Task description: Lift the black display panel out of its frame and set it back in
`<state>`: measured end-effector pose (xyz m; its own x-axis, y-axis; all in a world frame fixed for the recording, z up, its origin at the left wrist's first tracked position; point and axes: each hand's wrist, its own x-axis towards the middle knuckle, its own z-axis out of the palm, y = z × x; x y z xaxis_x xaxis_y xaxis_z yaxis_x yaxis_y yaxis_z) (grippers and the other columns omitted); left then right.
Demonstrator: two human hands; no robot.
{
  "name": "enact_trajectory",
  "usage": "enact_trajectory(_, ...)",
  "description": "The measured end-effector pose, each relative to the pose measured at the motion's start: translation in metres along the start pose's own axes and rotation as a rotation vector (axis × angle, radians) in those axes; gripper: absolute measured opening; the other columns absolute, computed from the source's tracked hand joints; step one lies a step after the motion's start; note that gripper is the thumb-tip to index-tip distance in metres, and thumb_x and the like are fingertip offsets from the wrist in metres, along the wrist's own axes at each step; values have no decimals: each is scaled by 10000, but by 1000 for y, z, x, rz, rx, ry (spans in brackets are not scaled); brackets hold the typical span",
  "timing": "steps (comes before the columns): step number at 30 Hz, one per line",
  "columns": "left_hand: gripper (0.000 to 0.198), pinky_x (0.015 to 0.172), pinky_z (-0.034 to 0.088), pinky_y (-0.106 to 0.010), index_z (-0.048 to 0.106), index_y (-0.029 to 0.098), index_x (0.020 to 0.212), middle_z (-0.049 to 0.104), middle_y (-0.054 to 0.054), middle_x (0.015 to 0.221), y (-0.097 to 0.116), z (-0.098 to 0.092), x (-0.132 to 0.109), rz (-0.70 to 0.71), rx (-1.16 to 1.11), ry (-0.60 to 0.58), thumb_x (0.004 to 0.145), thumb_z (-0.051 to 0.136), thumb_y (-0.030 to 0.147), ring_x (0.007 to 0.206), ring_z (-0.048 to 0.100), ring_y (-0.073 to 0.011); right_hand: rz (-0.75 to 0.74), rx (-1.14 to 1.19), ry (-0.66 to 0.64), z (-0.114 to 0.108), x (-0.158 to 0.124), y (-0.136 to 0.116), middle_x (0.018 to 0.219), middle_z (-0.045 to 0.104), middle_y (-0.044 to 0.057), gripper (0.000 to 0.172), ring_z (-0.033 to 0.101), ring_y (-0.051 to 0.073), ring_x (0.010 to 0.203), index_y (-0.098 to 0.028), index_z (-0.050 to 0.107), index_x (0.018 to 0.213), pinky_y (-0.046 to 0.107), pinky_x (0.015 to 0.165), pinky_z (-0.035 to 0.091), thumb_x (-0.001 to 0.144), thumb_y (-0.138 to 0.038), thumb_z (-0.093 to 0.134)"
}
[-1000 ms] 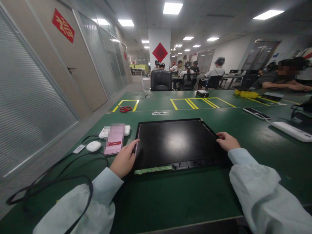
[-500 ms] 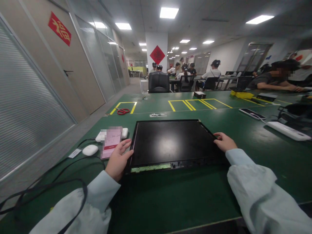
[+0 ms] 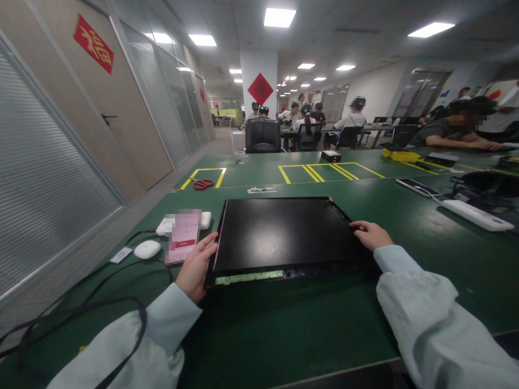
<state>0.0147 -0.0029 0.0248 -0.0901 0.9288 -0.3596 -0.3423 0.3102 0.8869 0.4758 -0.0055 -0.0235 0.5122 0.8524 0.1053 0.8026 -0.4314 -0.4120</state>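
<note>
A black screen panel [image 3: 279,232] with a glossy reflection lies flat in front of me, a dark frame around it. Along its near edge runs a green circuit strip [image 3: 249,277]. My left hand [image 3: 197,270] grips the panel's left side, fingers along the frame. On the opposite side, my right hand [image 3: 371,236] pinches the right edge near the far corner; part of its fingers is hidden. A pink-screened phone [image 3: 184,237] lies just beyond my left hand.
White rounded device [image 3: 147,249] and black cables [image 3: 81,305] lie at left. Red-handled scissors [image 3: 203,184] and small parts [image 3: 261,189] are farther back on the green table [image 3: 300,324]. A white power strip [image 3: 476,214] and a phone [image 3: 417,187] lie at right; people sit beyond.
The panel has shifted slightly left in view, along with the whole scene. My left thumb no longer shows over the frame as before. Both hands stay at the panel's sides.
</note>
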Motion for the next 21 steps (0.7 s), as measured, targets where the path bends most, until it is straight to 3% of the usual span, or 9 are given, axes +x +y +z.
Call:
enact_trajectory(6,692,638,653,-317,486,215,1474,800,-76,1020,-4,-7,3,23,51,-48,829,698,81,715,783,-221,-20,5,35,2,1,2,849,715,39,390,642,191,775,-262,808,1049,279,695,481,734,-228,580)
enact_trajectory(10,706,613,640,-302,518,227,1450,806,-60,993,-4,-6,1,24,62,-44,796,723,60,657,768,-201,-20,-3,34,3,2,3,841,711,40,391,642,193,783,-257,805,1055,281,705,482,738,-217,580)
enact_trajectory(16,539,804,632,-343,661,145,1256,805,-95,1055,-3,-4,-4,46,125,-111,755,830,249,967,766,-267,-17,-19,-12,0,0,0,875,713,54,421,653,197,809,-224,790,1133,284,732,485,783,-226,555)
enact_trajectory(21,517,998,556,-396,743,175,1106,790,-89,1145,-5,-6,-4,167,227,-173,670,861,428,1214,665,-328,-37,17,15,2,0,1,884,731,48,388,660,198,827,-228,796,1077,273,719,487,763,-207,568)
